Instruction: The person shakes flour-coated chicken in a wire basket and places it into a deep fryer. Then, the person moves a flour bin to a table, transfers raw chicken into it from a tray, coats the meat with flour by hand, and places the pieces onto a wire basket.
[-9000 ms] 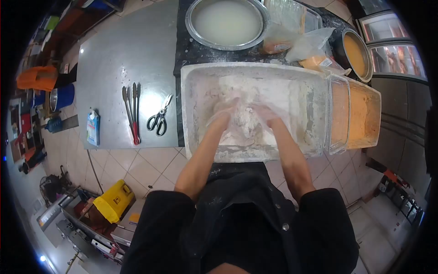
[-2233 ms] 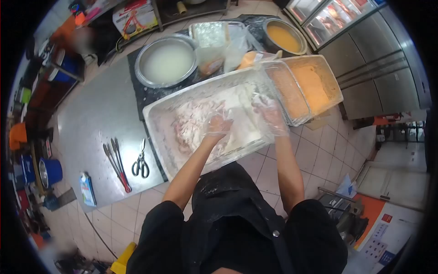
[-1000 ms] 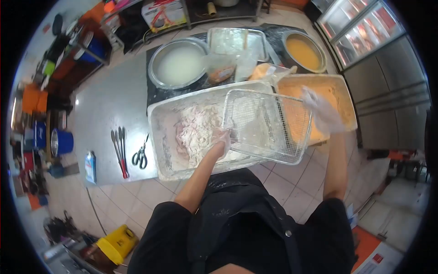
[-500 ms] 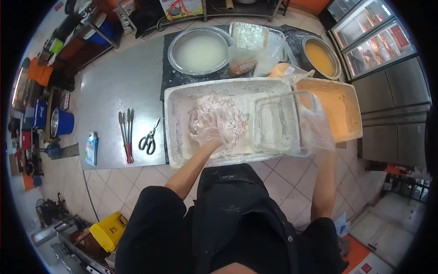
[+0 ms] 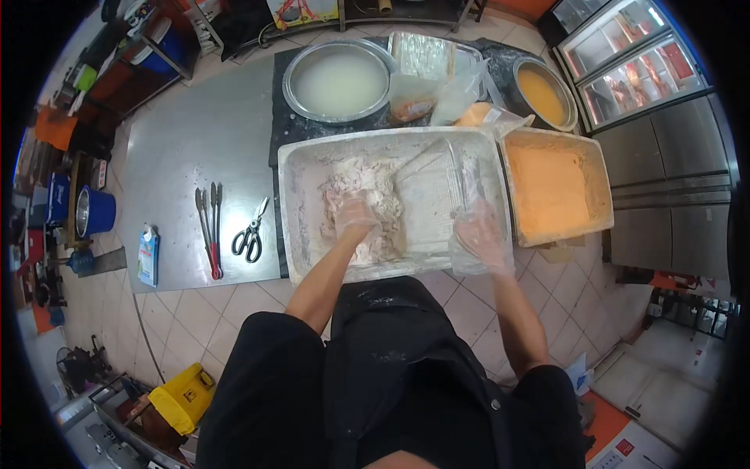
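Observation:
A large white tub (image 5: 391,275) stands in front of me, dusted with flour. On its left side lies a heap of flour-coated pieces (image 5: 379,176), pale pink and likely raw meat. My left hand (image 5: 355,215), in a clear plastic glove, is down in this heap with its fingers curled into the pieces; the fingertips are hidden. My right hand (image 5: 480,238), also in a loose clear glove, grips the right side of a see-through mesh basket (image 5: 426,184). The basket sits tilted inside the tub's right half, and no pieces show in it.
An orange powder tub (image 5: 551,187) adjoins on the right. Behind stand a bowl of cloudy liquid (image 5: 340,82), plastic bags (image 5: 461,94) and a pot of orange liquid (image 5: 541,95). On the steel table (image 5: 187,141) lie tongs (image 5: 211,234), scissors (image 5: 250,234) and a blue-white carton (image 5: 148,256).
My right hand has brought the basket leftward and down into the tub, tilting it. My left hand has shifted slightly up within the floured heap, its fingers now more curled.

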